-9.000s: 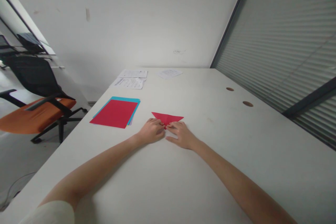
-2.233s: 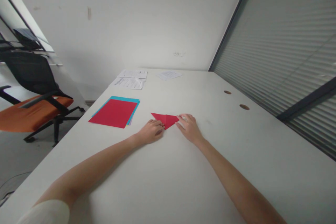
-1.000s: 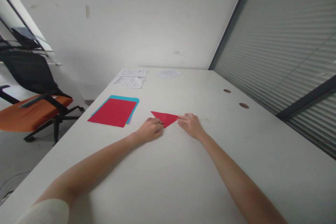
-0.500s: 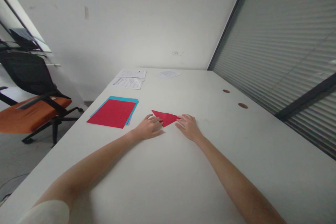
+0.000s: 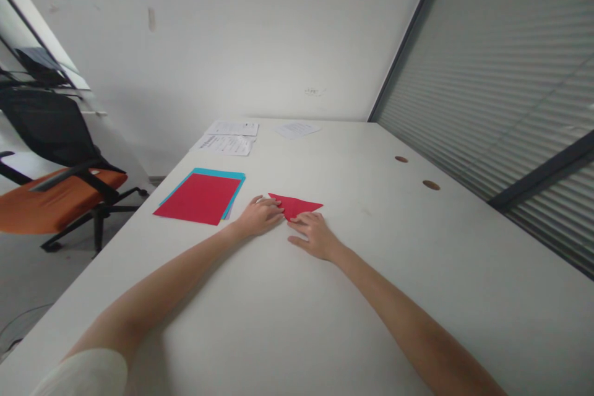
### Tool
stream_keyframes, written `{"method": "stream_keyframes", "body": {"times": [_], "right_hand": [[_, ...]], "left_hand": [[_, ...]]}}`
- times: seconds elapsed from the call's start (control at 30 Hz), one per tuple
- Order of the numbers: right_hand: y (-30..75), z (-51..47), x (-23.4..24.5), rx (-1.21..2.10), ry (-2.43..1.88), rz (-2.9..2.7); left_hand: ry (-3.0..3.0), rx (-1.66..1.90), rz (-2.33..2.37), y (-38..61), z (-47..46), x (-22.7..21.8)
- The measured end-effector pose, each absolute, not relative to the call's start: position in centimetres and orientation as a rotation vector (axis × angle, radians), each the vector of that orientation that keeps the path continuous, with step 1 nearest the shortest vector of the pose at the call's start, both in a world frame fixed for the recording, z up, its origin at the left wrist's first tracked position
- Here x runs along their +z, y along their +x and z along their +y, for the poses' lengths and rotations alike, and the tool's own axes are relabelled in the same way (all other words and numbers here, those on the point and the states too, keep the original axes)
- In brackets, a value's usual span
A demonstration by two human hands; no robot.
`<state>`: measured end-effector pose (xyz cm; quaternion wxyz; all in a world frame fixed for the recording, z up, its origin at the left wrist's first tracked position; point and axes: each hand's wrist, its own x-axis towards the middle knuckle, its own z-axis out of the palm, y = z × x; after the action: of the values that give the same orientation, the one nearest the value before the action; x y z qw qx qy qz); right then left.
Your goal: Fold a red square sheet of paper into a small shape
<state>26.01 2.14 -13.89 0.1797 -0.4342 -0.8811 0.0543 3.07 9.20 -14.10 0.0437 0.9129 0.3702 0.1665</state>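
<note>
A small folded piece of red paper (image 5: 299, 204), roughly triangular, lies on the white table between my hands. Its long edge faces away from me and its lower point is partly covered by fingers. My left hand (image 5: 262, 215) rests on the paper's left side, fingers stretched out over it. On the near edge, my right hand (image 5: 315, 235) touches the paper with its fingertips, the thumb held apart below. Both hands lie low over the table with their fingers extended.
To the left lies a stack of coloured sheets, a red sheet (image 5: 199, 198) over a blue sheet (image 5: 218, 172). Printed papers (image 5: 227, 144) and another sheet (image 5: 297, 130) are at the back. Two round holes (image 5: 431, 185) pierce the table's right side. An orange chair (image 5: 60, 198) stands left.
My right hand has moved from the paper's right corner left and nearer to me, onto its near edge. The right corner is now uncovered. My left hand has shifted slightly left.
</note>
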Motion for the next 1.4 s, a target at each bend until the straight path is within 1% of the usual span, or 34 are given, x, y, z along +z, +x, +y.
{"method": "stream_keyframes", "body": {"times": [0.23,0.33,0.43,0.5,0.57,0.77,1.03,1.13,1.27,1.33,1.4], "right_hand": [[26.0,2.1,-14.1,0.179,-1.215,-2.459],[26.0,2.1,-13.9,0.186,-1.218,-2.455],[26.0,2.0,-13.8,0.187,-1.225,-2.455],[25.9,1.9,-13.8,0.190,-1.226,-2.459],[25.9,1.8,-13.7,0.189,-1.213,-2.455],[26.9,2.4,-13.6,0.156,-1.220,-2.430],[31.9,5.2,-14.6,0.008,-1.599,-2.230],[32.7,5.5,-14.8,-0.044,-1.662,-2.103],[31.3,4.6,-14.2,-0.187,-1.589,-2.076],[30.1,4.0,-13.8,-0.170,-1.477,-2.176],[29.1,3.6,-13.7,-0.081,-1.359,-2.327]], "left_hand": [[2.697,0.576,1.443,2.5,11.1,-14.5],[2.710,0.630,1.492,2.7,10.5,-14.3],[2.800,0.702,1.274,3.4,9.1,-14.0],[2.847,0.677,1.005,4.0,8.2,-13.9],[2.858,0.665,0.878,4.5,7.5,-14.0],[2.868,0.680,0.844,4.5,7.4,-14.6],[2.852,0.609,0.835,4.3,7.4,-14.3],[2.841,0.600,0.847,4.3,7.4,-14.3],[2.847,0.603,0.843,4.3,7.4,-14.4],[2.854,0.605,0.849,4.4,7.4,-14.4],[2.861,0.598,0.864,4.4,7.3,-14.4]]}}
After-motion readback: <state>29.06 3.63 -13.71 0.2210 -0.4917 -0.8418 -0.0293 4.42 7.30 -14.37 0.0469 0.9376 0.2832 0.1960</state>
